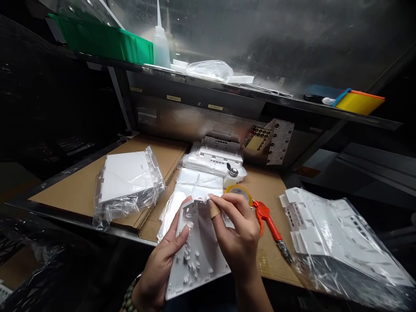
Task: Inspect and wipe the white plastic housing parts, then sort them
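My left hand (167, 253) grips a white plastic housing panel (206, 255) along its left edge, thumb on the inner face. That inner face, with several small clips and ribs, is turned up toward me, and the panel is tilted. At its far edge, my right hand (238, 229) pinches with thumb and forefinger; a small white bit shows at the fingertips, too small to name. A tan band wraps the right thumb. Just beyond the hands lie clear plastic bags (198, 182), a roll of yellow tape (238, 190) and an orange-handled tool (268, 219).
A bagged stack of white panels (126, 175) lies on cardboard (74, 186) at left, another bagged stack (328, 225) at right. More panels (219, 149) and a small pump bottle (231, 177) stand behind. The shelf above carries a green bin (104, 41) and squeeze bottle (161, 47).
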`<state>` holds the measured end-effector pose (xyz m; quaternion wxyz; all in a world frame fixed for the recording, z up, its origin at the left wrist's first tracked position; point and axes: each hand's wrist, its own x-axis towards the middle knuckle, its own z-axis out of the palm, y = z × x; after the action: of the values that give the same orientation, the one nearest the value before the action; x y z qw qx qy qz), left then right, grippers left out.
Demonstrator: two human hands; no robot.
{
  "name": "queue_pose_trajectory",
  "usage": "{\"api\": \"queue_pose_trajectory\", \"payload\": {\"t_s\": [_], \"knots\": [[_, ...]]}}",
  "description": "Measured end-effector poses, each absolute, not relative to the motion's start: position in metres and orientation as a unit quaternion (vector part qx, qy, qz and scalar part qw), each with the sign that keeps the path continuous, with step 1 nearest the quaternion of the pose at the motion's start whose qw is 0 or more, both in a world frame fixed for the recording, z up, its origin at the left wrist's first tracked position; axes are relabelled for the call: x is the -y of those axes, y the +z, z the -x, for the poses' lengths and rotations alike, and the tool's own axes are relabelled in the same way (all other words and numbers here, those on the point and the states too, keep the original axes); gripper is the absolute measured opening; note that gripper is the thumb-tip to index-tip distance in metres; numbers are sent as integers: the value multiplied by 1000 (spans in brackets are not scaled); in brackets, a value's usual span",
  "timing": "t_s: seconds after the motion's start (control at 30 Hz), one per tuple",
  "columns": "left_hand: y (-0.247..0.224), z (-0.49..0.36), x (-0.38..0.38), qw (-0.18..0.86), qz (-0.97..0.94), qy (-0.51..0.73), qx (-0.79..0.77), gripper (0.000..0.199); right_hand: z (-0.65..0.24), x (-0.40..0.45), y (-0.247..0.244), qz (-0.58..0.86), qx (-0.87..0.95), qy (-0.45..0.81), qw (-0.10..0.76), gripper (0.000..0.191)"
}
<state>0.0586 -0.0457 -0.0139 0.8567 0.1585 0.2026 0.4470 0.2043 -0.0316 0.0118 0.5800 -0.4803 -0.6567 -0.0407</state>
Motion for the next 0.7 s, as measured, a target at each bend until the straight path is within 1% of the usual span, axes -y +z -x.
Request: {"api": "queue_pose_trajectory", "payload": {"t_s": [0.07,0.17,0.27,0.3,0.37,0.43,0.47,0.6,0.7], "knots": [[-11,-63,46,847,-150,457,-228,65,-204,32,13,468,656,-52,590,27],[-6,-72,48,818,-160,478,-279,68,-206,33,18,445,681,-64,578,28],[2,-81,48,787,-225,494,-292,66,-218,34,25,479,639,-120,590,24],[4,-83,47,762,-274,507,-295,63,-222,35,27,493,611,-146,601,24],[6,-88,45,680,-389,537,-313,56,-226,40,33,506,571,-181,620,27],[5,-95,45,607,-470,548,-333,51,-222,48,38,499,560,-188,634,28],[4,-98,45,588,-493,546,-336,50,-219,52,40,490,566,-185,636,27],[2,-113,51,562,-533,544,-322,50,-212,58,42,453,616,-166,623,22],[5,-122,56,556,-527,541,-346,47,-223,53,40,472,587,-191,630,23]]}}
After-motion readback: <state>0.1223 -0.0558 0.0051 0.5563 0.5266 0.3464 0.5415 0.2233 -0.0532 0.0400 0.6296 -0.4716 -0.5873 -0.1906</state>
